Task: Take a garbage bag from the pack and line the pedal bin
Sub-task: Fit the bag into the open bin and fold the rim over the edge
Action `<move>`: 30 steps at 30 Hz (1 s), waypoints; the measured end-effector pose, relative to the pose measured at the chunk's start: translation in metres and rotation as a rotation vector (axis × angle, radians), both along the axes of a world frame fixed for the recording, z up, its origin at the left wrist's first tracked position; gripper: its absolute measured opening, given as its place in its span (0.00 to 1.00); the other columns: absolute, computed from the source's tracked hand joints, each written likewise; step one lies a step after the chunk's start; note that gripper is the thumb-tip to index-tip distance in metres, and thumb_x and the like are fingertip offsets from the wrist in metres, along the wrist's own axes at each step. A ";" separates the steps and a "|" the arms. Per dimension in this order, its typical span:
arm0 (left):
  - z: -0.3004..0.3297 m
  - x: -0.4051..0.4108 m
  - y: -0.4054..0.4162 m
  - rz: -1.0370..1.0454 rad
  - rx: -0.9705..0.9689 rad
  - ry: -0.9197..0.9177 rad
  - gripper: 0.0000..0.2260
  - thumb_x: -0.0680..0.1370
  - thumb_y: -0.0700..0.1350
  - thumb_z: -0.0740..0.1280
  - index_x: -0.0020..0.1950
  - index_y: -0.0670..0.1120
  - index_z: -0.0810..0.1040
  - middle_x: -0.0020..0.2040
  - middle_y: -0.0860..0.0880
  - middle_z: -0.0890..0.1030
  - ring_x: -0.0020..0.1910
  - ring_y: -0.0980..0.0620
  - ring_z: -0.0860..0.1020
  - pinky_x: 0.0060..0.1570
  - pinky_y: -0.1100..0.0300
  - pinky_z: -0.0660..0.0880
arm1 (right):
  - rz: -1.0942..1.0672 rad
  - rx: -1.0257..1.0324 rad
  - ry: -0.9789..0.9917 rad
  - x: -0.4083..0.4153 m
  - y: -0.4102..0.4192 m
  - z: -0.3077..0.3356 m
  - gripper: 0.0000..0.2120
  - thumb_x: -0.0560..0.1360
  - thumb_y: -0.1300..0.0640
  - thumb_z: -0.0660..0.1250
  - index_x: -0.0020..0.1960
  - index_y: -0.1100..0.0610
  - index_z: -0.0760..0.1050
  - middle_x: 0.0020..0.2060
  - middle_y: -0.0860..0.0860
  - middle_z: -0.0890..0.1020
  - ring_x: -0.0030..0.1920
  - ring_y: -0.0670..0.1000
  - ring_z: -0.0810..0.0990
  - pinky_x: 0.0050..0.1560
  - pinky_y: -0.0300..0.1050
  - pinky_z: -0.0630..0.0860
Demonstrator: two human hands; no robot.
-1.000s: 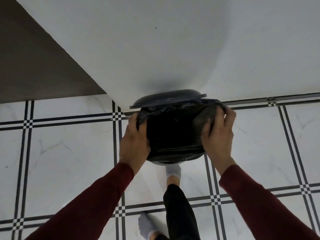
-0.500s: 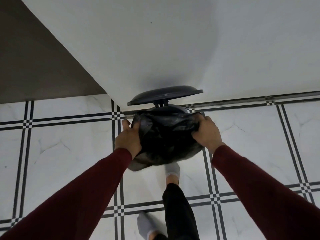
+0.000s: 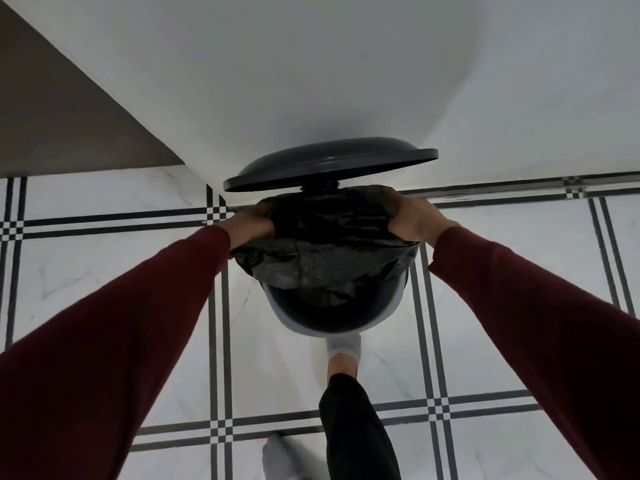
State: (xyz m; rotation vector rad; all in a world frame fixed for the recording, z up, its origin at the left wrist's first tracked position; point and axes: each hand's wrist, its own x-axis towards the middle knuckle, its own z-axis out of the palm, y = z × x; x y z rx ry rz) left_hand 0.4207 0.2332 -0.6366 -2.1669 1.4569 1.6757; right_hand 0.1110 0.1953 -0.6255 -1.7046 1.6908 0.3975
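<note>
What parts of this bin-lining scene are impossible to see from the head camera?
- Pedal: hidden under the bin and the socked foot.
- Inside of the bin: covered by the garbage bag.
- Fingertips of the left hand and right hand: buried in bag folds.
- Bag pack: not in view.

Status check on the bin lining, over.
Left hand and right hand both grip garbage bag. Bag on bin rim, lid up. Nothing blocking.

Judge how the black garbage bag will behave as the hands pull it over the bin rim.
The garbage bag looks thin and floppy: it wrinkles and sags between the left hand and right hand. Its glossy film may slip off the pedal bin rim.
</note>
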 end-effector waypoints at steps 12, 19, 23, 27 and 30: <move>-0.033 0.030 0.054 0.841 0.267 0.797 0.28 0.80 0.27 0.54 0.69 0.53 0.78 0.58 0.45 0.86 0.50 0.48 0.86 0.50 0.56 0.84 | -1.117 0.556 -0.664 -0.035 0.009 -0.037 0.11 0.57 0.59 0.55 0.37 0.54 0.72 0.37 0.51 0.79 0.34 0.53 0.75 0.35 0.40 0.71; -0.042 0.020 0.110 1.178 0.021 0.431 0.09 0.81 0.35 0.67 0.55 0.46 0.83 0.46 0.47 0.84 0.39 0.53 0.82 0.39 0.63 0.82 | -1.408 0.462 -0.830 -0.041 0.035 -0.043 0.21 0.73 0.67 0.53 0.54 0.52 0.80 0.42 0.50 0.78 0.25 0.46 0.74 0.18 0.33 0.65; -0.033 0.007 0.129 1.101 0.013 0.264 0.07 0.81 0.39 0.68 0.55 0.47 0.84 0.42 0.47 0.83 0.35 0.54 0.77 0.33 0.62 0.73 | -1.570 0.345 -0.844 -0.042 0.057 -0.047 0.08 0.81 0.61 0.64 0.53 0.52 0.80 0.42 0.51 0.76 0.32 0.46 0.72 0.21 0.32 0.68; -0.023 -0.008 0.135 1.071 0.048 0.234 0.07 0.80 0.40 0.67 0.53 0.45 0.85 0.39 0.46 0.81 0.29 0.54 0.73 0.25 0.65 0.70 | -1.581 0.354 -0.890 -0.043 0.077 -0.040 0.06 0.76 0.62 0.64 0.41 0.57 0.75 0.35 0.50 0.74 0.28 0.46 0.70 0.26 0.33 0.67; -0.014 -0.015 0.136 1.248 0.157 0.407 0.06 0.81 0.41 0.66 0.52 0.43 0.83 0.38 0.46 0.82 0.32 0.55 0.76 0.26 0.66 0.74 | -1.503 0.446 -1.000 -0.041 0.083 -0.030 0.09 0.64 0.63 0.73 0.38 0.55 0.73 0.30 0.47 0.71 0.26 0.44 0.64 0.27 0.32 0.63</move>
